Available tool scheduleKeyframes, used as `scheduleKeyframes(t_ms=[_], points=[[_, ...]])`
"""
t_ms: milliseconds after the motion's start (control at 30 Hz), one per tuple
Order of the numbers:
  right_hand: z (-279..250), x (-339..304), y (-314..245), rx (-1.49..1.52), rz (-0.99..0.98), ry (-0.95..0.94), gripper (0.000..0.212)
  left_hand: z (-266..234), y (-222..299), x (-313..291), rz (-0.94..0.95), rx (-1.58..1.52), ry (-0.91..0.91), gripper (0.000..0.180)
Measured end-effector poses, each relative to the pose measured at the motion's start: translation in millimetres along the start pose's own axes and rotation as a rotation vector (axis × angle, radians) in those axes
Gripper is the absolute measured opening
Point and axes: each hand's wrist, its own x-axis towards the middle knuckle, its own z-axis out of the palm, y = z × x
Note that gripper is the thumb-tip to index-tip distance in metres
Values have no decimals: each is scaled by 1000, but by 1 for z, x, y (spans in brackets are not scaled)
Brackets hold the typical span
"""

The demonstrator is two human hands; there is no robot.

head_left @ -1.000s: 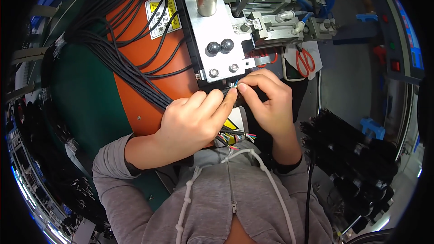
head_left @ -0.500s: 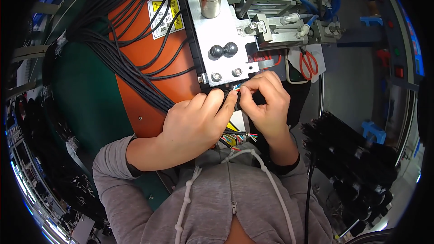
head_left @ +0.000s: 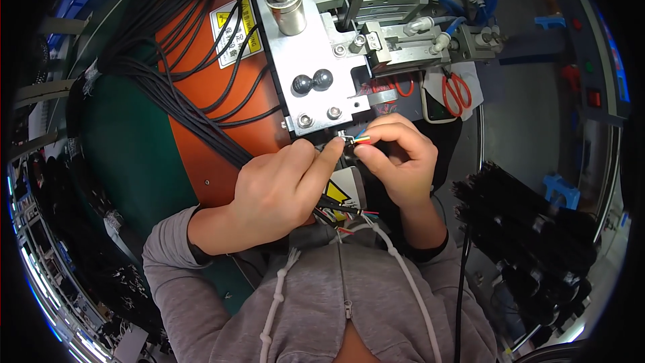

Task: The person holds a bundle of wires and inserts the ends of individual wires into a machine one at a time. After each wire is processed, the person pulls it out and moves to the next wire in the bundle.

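Just below the front edge of a silver machine plate (head_left: 312, 37), both of my hands work close together. My left hand (head_left: 279, 185) is closed, its index fingertip pressed against a cable end (head_left: 342, 138) with small pale strands; the fingers hide most of it. From there several thin coloured wires (head_left: 361, 140), with blue, yellow and red among them, run to the right. My right hand (head_left: 403, 165) pinches these wires between thumb and index finger. Below the hands, more black cables (head_left: 336, 205) with bared coloured wire ends lie near my lap.
Long black cables (head_left: 195, 121) hang in a bundle over the orange surface (head_left: 201, 161) at left. Pneumatic cylinders (head_left: 410, 44) with blue hoses stand at the far right of the plate. Red-handled scissors (head_left: 457, 94) lie beyond my right hand. A black cable bunch (head_left: 524, 228) is at right.
The view has shifted a little, with the machine now further left. My fingertips have drawn slightly away from the plate, and the coloured wires between them show more plainly.
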Motion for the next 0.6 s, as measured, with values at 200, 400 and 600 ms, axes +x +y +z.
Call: scheduleKeyframes(t_ms=[200, 400, 600], points=[[-11, 5, -8, -70, 126, -117, 7, -1, 1, 2, 45, -8, 37, 46], [1, 10, 3, -457, -155, -59, 7, 2, 4, 1, 38, 102, -95, 41], [8, 7, 0, -579, -181, -95, 8, 4, 8, -3, -26, 185, -133, 39]])
